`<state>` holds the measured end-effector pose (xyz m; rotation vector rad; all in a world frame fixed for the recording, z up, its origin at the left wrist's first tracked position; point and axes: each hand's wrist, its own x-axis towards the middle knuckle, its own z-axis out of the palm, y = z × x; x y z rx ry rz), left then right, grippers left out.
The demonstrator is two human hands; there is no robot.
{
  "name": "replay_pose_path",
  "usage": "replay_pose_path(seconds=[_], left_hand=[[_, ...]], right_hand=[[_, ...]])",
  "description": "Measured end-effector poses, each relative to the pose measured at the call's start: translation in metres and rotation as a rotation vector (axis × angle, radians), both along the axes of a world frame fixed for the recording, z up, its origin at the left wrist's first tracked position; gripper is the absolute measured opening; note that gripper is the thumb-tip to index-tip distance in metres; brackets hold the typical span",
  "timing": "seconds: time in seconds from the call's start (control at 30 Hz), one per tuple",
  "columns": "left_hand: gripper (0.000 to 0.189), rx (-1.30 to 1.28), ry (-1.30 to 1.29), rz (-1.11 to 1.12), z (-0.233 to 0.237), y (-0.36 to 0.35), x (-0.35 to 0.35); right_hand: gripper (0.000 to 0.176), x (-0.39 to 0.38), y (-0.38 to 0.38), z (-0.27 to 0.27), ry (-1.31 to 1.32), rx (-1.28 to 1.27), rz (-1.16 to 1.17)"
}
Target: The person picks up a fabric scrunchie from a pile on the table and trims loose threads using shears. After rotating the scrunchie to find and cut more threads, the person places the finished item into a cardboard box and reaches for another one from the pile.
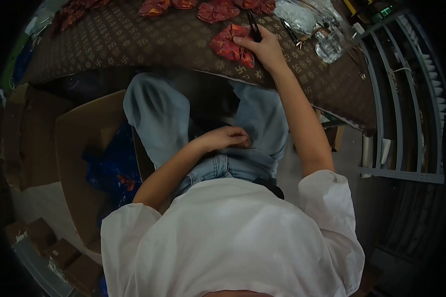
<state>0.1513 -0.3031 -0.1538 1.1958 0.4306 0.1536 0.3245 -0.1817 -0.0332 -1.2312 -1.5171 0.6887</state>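
Note:
My right hand [269, 48] is over the brown patterned cloth at the table's near edge. Its thumb presses on a red patterned fabric piece [228, 45], gathered and folded like a small pouch. A slim black two-pronged tool [254, 27], resembling tweezers, sticks up from the same hand, between thumb and fingers. The fingers' undersides are hidden. My left hand [227, 138] rests on my lap against the light blue jeans [158, 106]. Its fingers are loosely curled together, and nothing shows in them.
More red fabric pieces [218, 11] lie along the far part of the cloth [148, 42]. Clear plastic packaging [297, 19] and a clear bottle-like object [328, 47] are right of my hand. A grey metal rack [395, 89] stands at right; an open cardboard box [77, 148] holds blue plastic [115, 163].

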Motion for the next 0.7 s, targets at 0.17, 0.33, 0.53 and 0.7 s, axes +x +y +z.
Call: replay_pose_path(seconds=[0.17,0.33,0.53,0.7], left_hand=[[0.021,0.209,-0.142,0.133,0.085,0.037,-0.025],[0.017,0.553,-0.168,0.868,0.123,0.09,-0.033],[0.026,0.821,0.009,0.931,0.143,0.111,-0.006],[0.027,0.252,-0.303,0.768,0.145,0.133,0.004]], right_hand=[[0.04,-0.011,-0.01,0.013,-0.115,-0.079,-0.034],[0.041,-0.013,-0.009,0.013,-0.054,-0.127,0.021],[0.039,-0.009,-0.008,0.009,0.096,-0.088,0.071],[0.045,-0.006,-0.018,0.025,0.471,-0.205,0.126]])
